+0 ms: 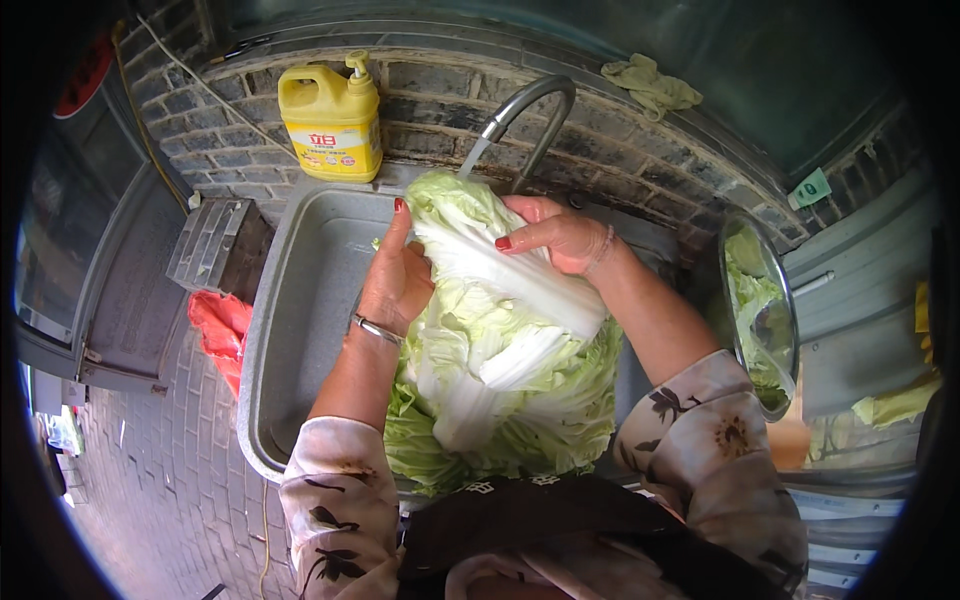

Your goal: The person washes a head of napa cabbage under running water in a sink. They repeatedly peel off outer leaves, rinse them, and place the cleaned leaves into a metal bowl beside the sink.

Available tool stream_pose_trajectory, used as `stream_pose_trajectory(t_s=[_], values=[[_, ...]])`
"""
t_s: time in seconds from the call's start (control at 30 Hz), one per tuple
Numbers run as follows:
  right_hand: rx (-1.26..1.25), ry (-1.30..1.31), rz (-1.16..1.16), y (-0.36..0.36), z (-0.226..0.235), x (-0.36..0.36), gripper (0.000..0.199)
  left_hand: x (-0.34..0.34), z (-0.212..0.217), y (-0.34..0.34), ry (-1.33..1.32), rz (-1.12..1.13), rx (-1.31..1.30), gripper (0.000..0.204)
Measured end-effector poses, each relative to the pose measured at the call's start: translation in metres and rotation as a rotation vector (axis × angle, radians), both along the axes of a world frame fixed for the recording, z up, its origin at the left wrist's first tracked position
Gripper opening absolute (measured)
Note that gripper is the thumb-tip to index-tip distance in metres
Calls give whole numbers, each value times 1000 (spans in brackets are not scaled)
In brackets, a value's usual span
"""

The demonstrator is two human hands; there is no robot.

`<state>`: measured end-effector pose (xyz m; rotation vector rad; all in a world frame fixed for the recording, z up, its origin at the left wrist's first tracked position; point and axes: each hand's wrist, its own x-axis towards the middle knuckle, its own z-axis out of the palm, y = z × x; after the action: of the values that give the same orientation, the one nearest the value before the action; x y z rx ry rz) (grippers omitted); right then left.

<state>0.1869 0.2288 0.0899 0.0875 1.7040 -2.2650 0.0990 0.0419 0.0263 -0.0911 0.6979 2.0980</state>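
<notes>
Under the running faucet (534, 92), I hold up a napa cabbage leaf (500, 255) with a broad white rib and a pale green, crinkled end. My left hand (398, 278) grips its left edge, thumb pointing up and fingers curled partly behind it. At the upper right side, my right hand (562, 238) pinches the leaf, with the thumb across its front. Water falls onto the leaf's far end. Below my hands, a large heap of cabbage leaves (490, 400) fills the near right part of the grey sink (262, 400).
A yellow detergent jug (333, 130) with a pump stands behind the sink's far left corner. To the right, a metal bowl (790, 320) holds more leaves. A cloth (652, 85) lies on the brick ledge. A red plastic bag (218, 335) sits left of the sink.
</notes>
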Motion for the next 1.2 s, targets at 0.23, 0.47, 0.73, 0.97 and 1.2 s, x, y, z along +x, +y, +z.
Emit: stream_pose_trajectory(t_s=[0.23,0.47,0.73,0.97,1.2], values=[[642,203,-218,-14,-5,-5,58,-22,-12,0,-52,153,119,31],[231,23,-203,-14,6,-21,51,-10,2,-5,-6,57,98,44],[101,177,-340,39,37,13,51,-7,11,-12,188,-11,-217,34],[326,325,-634,118,95,124,48,58,-8,-8,1338,26,-753,23],[435,373,-1081,185,139,246,50,144,0,-11,1933,-92,-873,66]])
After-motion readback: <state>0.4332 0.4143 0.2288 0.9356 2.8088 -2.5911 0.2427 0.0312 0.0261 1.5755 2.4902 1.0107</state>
